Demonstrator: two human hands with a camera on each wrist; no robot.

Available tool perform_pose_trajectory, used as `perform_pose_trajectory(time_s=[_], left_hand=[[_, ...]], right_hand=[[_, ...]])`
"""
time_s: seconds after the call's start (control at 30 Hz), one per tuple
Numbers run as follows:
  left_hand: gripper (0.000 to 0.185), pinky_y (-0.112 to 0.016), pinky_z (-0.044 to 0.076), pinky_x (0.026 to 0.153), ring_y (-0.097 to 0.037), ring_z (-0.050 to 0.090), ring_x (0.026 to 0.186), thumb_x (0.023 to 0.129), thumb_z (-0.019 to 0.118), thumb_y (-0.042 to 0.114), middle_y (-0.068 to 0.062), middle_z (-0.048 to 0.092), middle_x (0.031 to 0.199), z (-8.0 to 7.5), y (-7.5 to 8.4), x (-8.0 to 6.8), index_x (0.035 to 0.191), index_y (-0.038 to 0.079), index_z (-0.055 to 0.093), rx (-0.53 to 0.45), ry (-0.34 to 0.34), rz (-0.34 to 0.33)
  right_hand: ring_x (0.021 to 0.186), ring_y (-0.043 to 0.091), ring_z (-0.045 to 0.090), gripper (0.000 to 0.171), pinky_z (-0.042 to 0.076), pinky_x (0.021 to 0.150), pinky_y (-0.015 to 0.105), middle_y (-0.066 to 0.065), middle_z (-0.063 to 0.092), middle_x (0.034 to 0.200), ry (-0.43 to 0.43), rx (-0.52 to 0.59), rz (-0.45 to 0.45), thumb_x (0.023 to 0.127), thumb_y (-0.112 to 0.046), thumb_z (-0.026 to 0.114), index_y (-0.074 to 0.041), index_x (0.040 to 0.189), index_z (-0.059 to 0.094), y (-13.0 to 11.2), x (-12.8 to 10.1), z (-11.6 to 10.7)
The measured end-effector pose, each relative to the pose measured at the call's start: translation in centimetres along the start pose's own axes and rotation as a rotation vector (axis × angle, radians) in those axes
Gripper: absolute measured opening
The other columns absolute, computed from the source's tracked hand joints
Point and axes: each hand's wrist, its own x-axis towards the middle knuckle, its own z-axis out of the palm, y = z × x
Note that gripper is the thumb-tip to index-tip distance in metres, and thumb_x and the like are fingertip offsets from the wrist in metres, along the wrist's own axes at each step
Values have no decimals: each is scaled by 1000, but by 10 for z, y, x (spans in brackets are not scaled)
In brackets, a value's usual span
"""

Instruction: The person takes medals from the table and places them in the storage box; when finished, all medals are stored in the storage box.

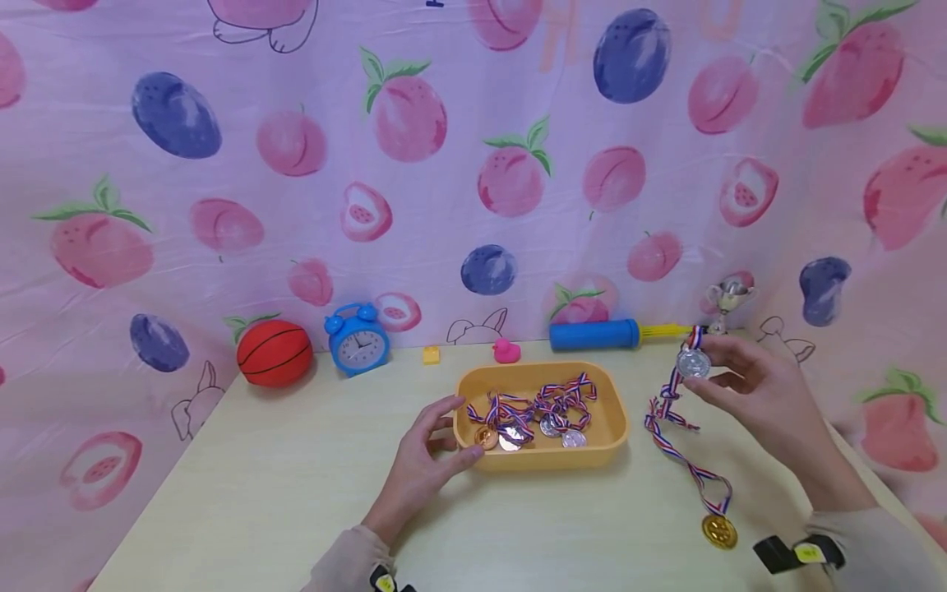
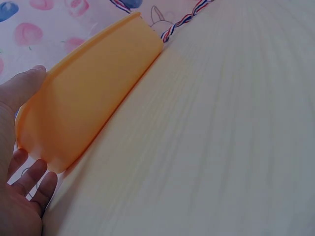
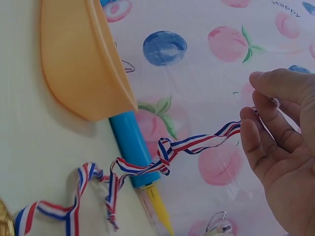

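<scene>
My right hand (image 1: pixel 758 390) pinches a silver medal (image 1: pixel 693 363) at its edge, held up above the table. From it hangs a knotted red, white and blue ribbon (image 3: pixel 197 144), tangled with the ribbon of a gold medal (image 1: pixel 719 532) that lies on the table at the right. My left hand (image 1: pixel 427 456) holds the left end of a yellow-orange plastic bin (image 2: pixel 98 83), thumb at the front rim and fingers round the end. Inside the bin lie several silver medals (image 1: pixel 574 440) and a bronze-coloured medal (image 1: pixel 486 437), with their ribbons bunched together.
Along the back stand a red ball (image 1: pixel 274 353), a blue alarm clock (image 1: pixel 358 341), a small yellow block (image 1: pixel 431 355) and a pink rubber duck (image 1: pixel 506 351). A blue pump (image 1: pixel 594 335) lies behind the bin, near a small silver trophy (image 1: pixel 728 300). A fruit-print cloth (image 1: pixel 444 189) hangs behind.
</scene>
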Motion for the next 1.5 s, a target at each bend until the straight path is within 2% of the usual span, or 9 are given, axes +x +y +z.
perform_pose_trajectory(time_s=[0.33,0.53,0.7,0.93,1.1,1.27,1.5], left_hand=[[70,-52,58,111,-28,66,128,97,91,34,3,54,164,-1,0,0,159,33,59,7,3,-8],[71,-53,57,111,-29,66,129,96,91,33,4,54,164,0,-1,1,159,32,59,7,2,-4],[71,-54,57,111,-29,66,129,96,91,33,4,54,163,1,-1,1,159,32,59,6,4,-3],[71,-54,57,111,-29,66,129,96,91,33,4,54,163,0,-1,1,160,31,59,3,2,-4],[71,-54,57,111,-29,66,128,96,91,33,4,54,163,-1,0,1,160,31,59,7,3,-7],[71,-53,58,110,-28,66,127,96,91,34,4,55,162,-1,1,0,160,32,59,10,7,-16],[71,-53,58,110,-28,66,127,96,91,34,5,54,163,0,0,1,159,32,59,4,6,-13]], right_hand=[[98,4,73,50,60,85,13,-15,74,118,42,2,-17,99,-4,84,-5,146,66,-23,23,12],[96,4,74,50,61,83,15,-12,74,117,35,30,-69,99,-2,83,-5,146,66,-35,34,23],[101,6,72,50,60,86,14,-8,73,116,30,38,-116,99,0,83,-5,146,67,-48,42,32],[102,10,72,46,61,88,16,-7,74,118,9,95,-135,100,0,82,-3,144,68,-61,53,39],[103,11,72,46,61,87,16,-7,74,119,0,104,-118,100,-2,82,-4,144,68,-67,57,44],[103,10,71,46,60,89,15,-2,73,120,0,104,-109,100,-2,83,-5,143,69,-74,63,50],[102,10,72,48,60,90,16,4,74,121,-9,135,-144,99,1,83,-4,144,69,-84,71,59]])
